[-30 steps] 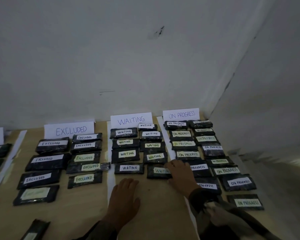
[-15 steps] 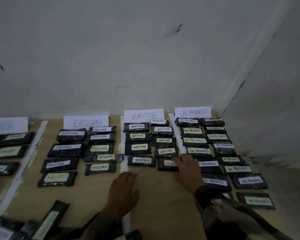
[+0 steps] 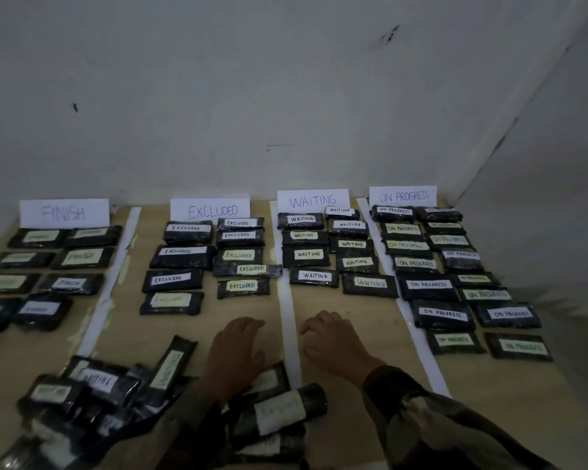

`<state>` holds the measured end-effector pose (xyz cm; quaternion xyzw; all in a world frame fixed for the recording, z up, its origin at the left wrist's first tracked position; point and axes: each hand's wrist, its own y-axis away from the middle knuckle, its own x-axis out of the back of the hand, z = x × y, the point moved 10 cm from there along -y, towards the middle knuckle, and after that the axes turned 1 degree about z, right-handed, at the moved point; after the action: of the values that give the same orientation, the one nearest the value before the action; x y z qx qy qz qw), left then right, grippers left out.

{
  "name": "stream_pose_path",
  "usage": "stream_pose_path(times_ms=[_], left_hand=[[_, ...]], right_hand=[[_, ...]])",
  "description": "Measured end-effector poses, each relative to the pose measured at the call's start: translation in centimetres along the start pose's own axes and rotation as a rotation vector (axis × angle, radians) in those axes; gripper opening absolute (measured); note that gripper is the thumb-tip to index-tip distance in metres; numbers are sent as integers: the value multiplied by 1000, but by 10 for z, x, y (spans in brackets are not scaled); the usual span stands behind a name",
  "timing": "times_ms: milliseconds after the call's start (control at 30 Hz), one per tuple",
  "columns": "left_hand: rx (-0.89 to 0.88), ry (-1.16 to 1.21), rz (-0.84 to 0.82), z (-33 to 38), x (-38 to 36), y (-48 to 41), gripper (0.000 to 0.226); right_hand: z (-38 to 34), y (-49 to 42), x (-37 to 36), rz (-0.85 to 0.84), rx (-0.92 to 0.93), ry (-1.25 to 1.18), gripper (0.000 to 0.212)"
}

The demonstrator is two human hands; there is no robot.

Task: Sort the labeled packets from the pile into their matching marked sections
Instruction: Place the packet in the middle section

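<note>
A: Drawn back toward the body since a moment ago, off the front WAITING packet: right hand, now hovering over bare wood, fingers loosely curled, holding nothing.

B: And the left hand?

A: Barely shifted. Lying palm-down just left of the white tape strip, fingers relaxed, gripping nothing. Close over a pale-labelled packet; touching or not, impossible to tell.

B: So, between picks. Where to reach next?

A: Likely into the pile at the near left of the wooden surface. Start with the long packet marked WAITING, lying on top and pointing away; readable, so no guessing needed.

B: How to lift?

A: Pinch by the long edges, away from the label, and raise straight up so as not to drag neighbours along. One at a time.

B: And the rolled packet nearest the body?

A: Too faintly written to read from here. Flatten and turn to the light before choosing a section.

B: Where to set the WAITING one?

A: On the bare wood under the right hand, between the two tape strips, in line below the WAITING sign. Lay flat, label up, squared to the row ahead. Keep off the strip, unlike the EXCLUDED packet jutting onto it, and well short of the ON PROGRESS packets.
</note>
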<state>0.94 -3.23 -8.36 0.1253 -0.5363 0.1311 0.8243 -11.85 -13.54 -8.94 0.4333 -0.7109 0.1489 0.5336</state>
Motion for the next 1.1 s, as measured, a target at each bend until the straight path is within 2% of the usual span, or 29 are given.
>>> stream_pose_path(times_ms=[100,200,267,367,467,600,700,833,900,1000,1100], left_hand=[[11,7,-33,-8,1,11,52],[-12,41,-49,-15,2,22,62],[-32,70,-46,-18,1,28,65],[-50,85,-51,-14,3,33,54],[-107,99,-62,-2,4,36,67],[-145,132,-142,20,5,36,67],[-136,230,-206,33,4,33,78],[-31,308,-290,35,-3,25,63],[22,340,-284,31,-3,20,61],[135,452,-238,21,0,15,57],[340,752,-105,6,6,15,49]], right_hand=[[-16,9,-21,-107,2,-56,43],[-29,26,-39,-241,62,-67,65],[-35,37,-48,-307,102,-7,68],[-39,52,-59,-362,130,107,76],[-40,55,-57,-278,114,159,68],[-44,50,-35,-80,115,213,56],[-53,47,-11,79,154,190,44],[-62,40,9,182,175,108,41],[-63,35,9,180,193,82,47],[-61,33,18,251,164,36,73],[-57,32,26,319,82,-159,78]])
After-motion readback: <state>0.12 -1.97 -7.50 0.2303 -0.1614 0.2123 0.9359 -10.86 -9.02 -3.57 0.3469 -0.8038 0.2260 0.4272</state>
